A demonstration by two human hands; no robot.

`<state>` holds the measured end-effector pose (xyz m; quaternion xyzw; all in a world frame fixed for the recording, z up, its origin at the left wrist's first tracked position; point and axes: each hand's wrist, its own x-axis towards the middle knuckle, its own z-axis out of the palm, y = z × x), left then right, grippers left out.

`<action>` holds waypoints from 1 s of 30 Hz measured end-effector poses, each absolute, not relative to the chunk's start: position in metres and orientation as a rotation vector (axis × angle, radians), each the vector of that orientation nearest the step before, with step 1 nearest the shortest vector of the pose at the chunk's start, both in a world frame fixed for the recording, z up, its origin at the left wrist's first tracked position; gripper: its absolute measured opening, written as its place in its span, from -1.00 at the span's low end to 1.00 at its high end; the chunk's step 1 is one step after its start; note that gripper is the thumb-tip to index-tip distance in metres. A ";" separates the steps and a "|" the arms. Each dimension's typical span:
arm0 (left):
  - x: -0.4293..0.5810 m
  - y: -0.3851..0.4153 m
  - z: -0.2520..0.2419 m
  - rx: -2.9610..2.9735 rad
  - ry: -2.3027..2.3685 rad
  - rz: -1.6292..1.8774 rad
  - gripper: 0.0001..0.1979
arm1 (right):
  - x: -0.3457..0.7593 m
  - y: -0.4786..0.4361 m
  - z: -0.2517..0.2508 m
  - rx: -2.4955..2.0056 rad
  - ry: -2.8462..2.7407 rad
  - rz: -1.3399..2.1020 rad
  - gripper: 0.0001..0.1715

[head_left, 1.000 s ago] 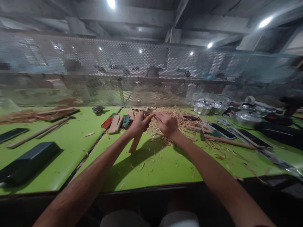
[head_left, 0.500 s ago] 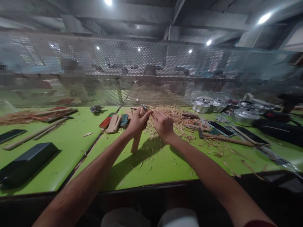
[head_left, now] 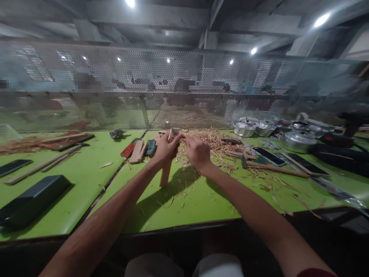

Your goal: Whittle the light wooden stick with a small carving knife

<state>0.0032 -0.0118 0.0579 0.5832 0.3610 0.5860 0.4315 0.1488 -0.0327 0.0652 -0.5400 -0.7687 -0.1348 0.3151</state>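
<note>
My left hand [head_left: 165,150] is closed around a flat strip of wood [head_left: 165,175], held upright and slightly tilted, its lower end near the green tabletop. The wood's upper end shows above my fingers. Just to the right, my right hand [head_left: 198,151] forms a fist on a knife; its handle is hidden in the fist and its blade is hard to make out now. Both hands nearly meet at the top of the wood. A pile of wood shavings [head_left: 219,140] lies behind them. Short wood blocks [head_left: 137,151] rest left of my left hand.
On the right are a hammer [head_left: 273,169], a phone [head_left: 268,156] and several metal kettles [head_left: 299,141]. A dark box [head_left: 34,200] and wooden sticks [head_left: 43,165] lie on the left. A perforated screen [head_left: 184,73] stands along the back, with people beyond it.
The shiny blade that showed across the top of the wood is no longer distinct. My right hand has shifted very slightly; my left hand keeps its hold on the wood.
</note>
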 end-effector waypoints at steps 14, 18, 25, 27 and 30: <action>0.002 -0.015 0.061 1.502 0.986 1.378 -0.53 | 0.164 -0.027 0.074 -1.335 -2.155 -0.335 -0.52; 0.005 -0.017 0.064 1.443 0.973 1.433 -0.52 | 0.154 -0.031 0.068 -1.368 -2.052 -0.322 -0.51; 0.000 -0.011 0.058 1.547 0.939 1.290 -0.50 | 0.178 -0.011 0.076 -1.166 -2.224 -0.284 -0.58; -0.001 -0.009 0.055 1.594 0.929 1.230 -0.49 | 0.186 -0.006 0.081 -1.121 -2.270 -0.266 -0.58; -0.001 -0.008 0.054 1.607 0.921 1.200 -0.48 | 0.190 -0.007 0.084 -1.117 -2.310 -0.255 -0.60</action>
